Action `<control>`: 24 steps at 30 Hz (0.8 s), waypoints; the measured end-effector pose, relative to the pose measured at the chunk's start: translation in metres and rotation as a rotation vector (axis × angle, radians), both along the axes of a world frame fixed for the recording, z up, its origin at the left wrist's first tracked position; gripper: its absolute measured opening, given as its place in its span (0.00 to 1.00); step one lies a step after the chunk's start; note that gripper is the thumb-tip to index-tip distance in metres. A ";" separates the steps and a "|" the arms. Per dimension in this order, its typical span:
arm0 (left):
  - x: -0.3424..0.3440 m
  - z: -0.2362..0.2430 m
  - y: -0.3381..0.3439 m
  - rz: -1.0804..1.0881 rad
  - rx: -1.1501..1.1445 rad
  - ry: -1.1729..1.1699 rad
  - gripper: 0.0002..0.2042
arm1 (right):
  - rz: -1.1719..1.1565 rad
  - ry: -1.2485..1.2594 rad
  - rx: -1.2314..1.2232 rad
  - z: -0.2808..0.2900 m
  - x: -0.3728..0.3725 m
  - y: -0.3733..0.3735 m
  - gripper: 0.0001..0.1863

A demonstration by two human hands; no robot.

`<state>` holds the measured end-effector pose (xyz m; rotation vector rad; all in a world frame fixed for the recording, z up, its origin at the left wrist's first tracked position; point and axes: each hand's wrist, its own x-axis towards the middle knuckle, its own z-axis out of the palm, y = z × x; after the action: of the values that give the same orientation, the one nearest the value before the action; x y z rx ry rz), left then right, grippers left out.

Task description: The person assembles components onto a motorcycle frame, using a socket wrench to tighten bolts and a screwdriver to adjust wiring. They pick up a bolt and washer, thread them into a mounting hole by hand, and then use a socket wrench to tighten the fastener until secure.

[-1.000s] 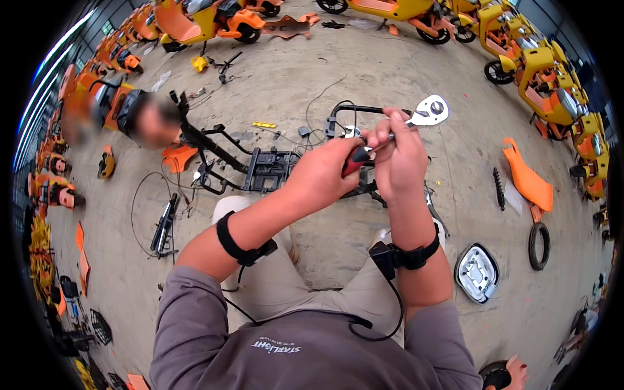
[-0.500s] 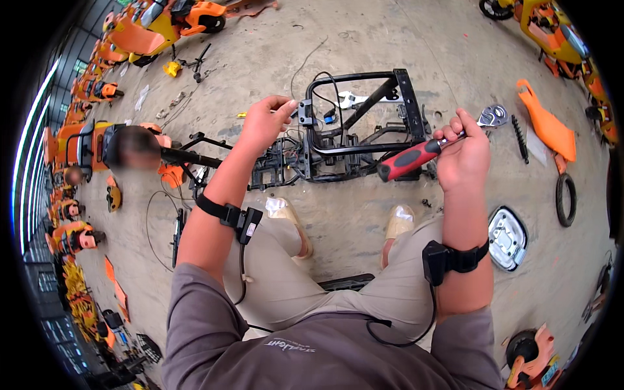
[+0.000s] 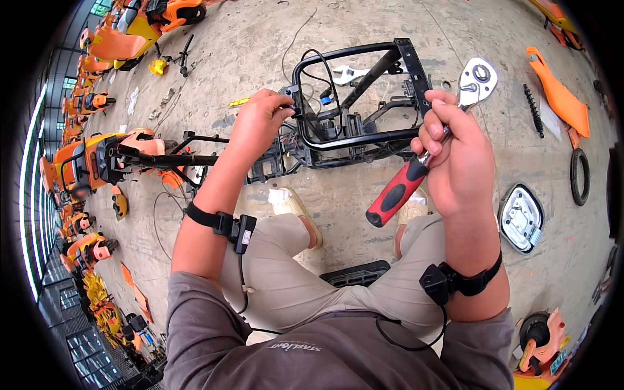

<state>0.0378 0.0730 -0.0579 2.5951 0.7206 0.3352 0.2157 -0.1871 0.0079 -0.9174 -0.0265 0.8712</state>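
My left hand (image 3: 263, 120) is at the small bracket (image 3: 291, 91) on the near-left upright of a black tubular frame (image 3: 344, 48), its thumb and fingers pinched round something small I cannot make out. My right hand (image 3: 458, 156) grips a ratchet wrench (image 3: 396, 193) with a red and black handle, its silver head angled up beside the frame's right end. A silver adjustable wrench (image 3: 348, 74) lies within the frame's outline. A black cable loops down inside it, near a small blue part (image 3: 325, 100), above the dark lower chassis.
Orange and yellow scooters (image 3: 117, 47) line the left side. An orange panel (image 3: 559, 97), black spring shock (image 3: 532, 110), tyre (image 3: 580, 177) and silver tray-like part (image 3: 520, 218) lie at the right. A long black bar (image 3: 182, 159) extends left. My feet are below the frame.
My left hand has left the ratchet and moved left to the frame's bracket. My right hand holds the ratchet alone, farther right, with its head turned upward. The view has shifted, showing more frame.
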 end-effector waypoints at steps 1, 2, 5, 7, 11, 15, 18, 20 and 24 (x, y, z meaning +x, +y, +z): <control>0.001 0.000 0.000 -0.002 0.000 0.000 0.10 | 0.012 -0.004 -0.003 -0.002 0.001 0.000 0.09; 0.001 0.000 0.000 -0.027 0.025 -0.004 0.10 | 0.028 -0.009 -0.004 -0.002 0.001 0.001 0.09; 0.004 -0.002 -0.003 -0.043 0.015 -0.022 0.11 | 0.061 0.013 -0.037 0.001 -0.001 0.002 0.09; 0.003 -0.003 -0.004 -0.033 -0.020 -0.036 0.11 | 0.088 0.009 -0.060 0.004 -0.001 0.000 0.09; 0.002 -0.005 0.004 0.013 -0.098 -0.085 0.13 | 0.112 -0.040 -0.123 0.006 -0.005 -0.001 0.10; -0.003 -0.006 0.011 0.067 -0.135 -0.113 0.11 | 0.082 -0.066 -0.132 0.004 -0.006 -0.003 0.10; -0.006 -0.010 0.014 0.098 -0.133 -0.093 0.10 | 0.055 -0.075 -0.136 0.003 -0.005 -0.004 0.10; -0.008 -0.015 0.017 0.034 -0.175 -0.103 0.10 | 0.052 -0.070 -0.130 0.003 -0.004 -0.005 0.09; -0.007 -0.007 0.014 -0.011 -0.105 -0.071 0.10 | 0.058 -0.066 -0.131 0.005 -0.006 -0.005 0.09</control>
<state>0.0311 0.0871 -0.0650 2.4744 0.6809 0.3747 0.2097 -0.1923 0.0127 -1.0720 -0.0536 0.9042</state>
